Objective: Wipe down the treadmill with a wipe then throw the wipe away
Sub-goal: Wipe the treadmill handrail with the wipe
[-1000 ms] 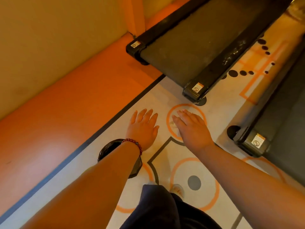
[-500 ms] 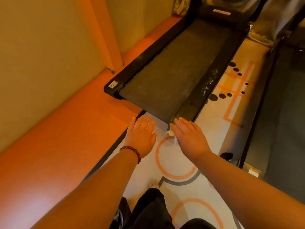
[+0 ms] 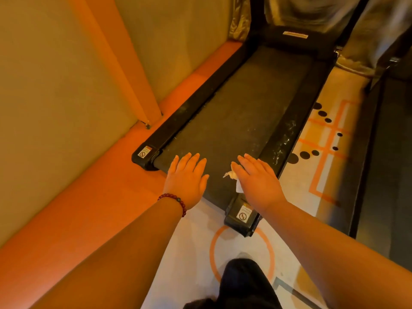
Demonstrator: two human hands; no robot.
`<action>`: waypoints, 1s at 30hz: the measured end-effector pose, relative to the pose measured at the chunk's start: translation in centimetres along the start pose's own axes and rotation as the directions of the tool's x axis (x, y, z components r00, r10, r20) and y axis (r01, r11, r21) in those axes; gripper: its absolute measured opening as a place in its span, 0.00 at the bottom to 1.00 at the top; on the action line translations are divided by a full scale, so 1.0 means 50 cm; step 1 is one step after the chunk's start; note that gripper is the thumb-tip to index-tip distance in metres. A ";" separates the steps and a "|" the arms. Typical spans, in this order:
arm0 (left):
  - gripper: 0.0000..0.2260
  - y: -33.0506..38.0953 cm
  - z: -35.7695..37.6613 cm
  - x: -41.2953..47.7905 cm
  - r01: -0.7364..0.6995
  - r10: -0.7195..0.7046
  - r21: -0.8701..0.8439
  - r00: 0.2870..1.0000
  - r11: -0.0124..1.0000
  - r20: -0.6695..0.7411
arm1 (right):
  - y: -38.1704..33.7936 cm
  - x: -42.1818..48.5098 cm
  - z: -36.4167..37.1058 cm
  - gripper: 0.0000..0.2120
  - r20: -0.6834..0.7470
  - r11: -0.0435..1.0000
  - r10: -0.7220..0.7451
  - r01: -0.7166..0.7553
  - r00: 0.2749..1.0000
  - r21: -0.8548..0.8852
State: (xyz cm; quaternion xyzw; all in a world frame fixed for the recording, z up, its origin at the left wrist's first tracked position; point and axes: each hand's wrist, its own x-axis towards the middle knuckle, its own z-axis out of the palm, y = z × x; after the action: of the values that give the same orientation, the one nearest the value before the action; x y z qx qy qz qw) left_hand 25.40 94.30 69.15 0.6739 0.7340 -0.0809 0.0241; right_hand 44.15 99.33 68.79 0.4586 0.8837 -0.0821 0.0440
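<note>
A black treadmill (image 3: 234, 121) runs away from me along the wall, its dark belt flanked by black side rails. White smears mark its right rail (image 3: 286, 137). My right hand (image 3: 256, 179) hovers palm down over the belt's near right corner. A crumpled white wipe (image 3: 231, 175) pokes out from under the thumb side of it, held there by the thumb. My left hand (image 3: 187, 177), with a red bead bracelet at the wrist, is spread flat with straight fingers over the belt's near edge and holds nothing.
A tan wall (image 3: 55, 74) and an orange floor strip (image 3: 100, 197) border the treadmill on the left. A second treadmill (image 3: 388, 152) lies to the right across a white floor with orange lines and black dots (image 3: 323, 134). My leg (image 3: 243, 284) shows below.
I have stepped toward the treadmill, so it fills more of the view. Both hands have moved from over the patterned floor to over the belt's near end, the wipe showing more clearly.
</note>
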 end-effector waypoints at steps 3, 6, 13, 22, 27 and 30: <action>0.23 0.002 -0.034 0.085 0.020 -0.020 -0.009 1.000 1.000 -0.020 | 0.051 0.077 -0.042 0.36 -0.026 1.000 -0.021 0.021 0.999 0.006; 0.23 -0.007 -0.068 0.164 0.039 -0.039 0.002 0.998 0.999 -0.052 | 0.092 0.149 -0.082 0.36 -0.044 0.999 -0.043 0.043 0.998 -0.004; 0.23 -0.056 -0.141 0.327 0.080 -0.078 0.017 0.990 0.997 -0.117 | 0.161 0.302 -0.143 0.34 -0.108 0.999 -0.050 0.051 0.993 0.011; 0.24 -0.118 -0.164 0.601 0.061 -0.062 -0.007 0.989 0.998 -0.134 | 0.229 0.573 -0.186 0.35 -0.113 0.999 -0.038 0.035 0.993 -0.025; 0.24 -0.181 -0.216 0.845 0.030 -0.037 -0.061 0.994 0.998 -0.106 | 0.264 0.812 -0.273 0.35 -0.105 0.999 -0.015 0.011 0.994 -0.035; 0.24 -0.226 -0.288 0.975 0.015 -0.019 -0.096 0.999 0.995 -0.036 | 0.279 0.944 -0.364 0.32 -0.054 1.000 0.000 -0.001 0.999 -0.009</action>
State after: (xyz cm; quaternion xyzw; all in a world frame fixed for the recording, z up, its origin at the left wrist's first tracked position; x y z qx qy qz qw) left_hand 10.82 143.65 77.29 0.6671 0.7430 -0.0335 0.0422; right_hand 28.34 148.51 77.98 0.4607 0.8848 -0.0659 0.0221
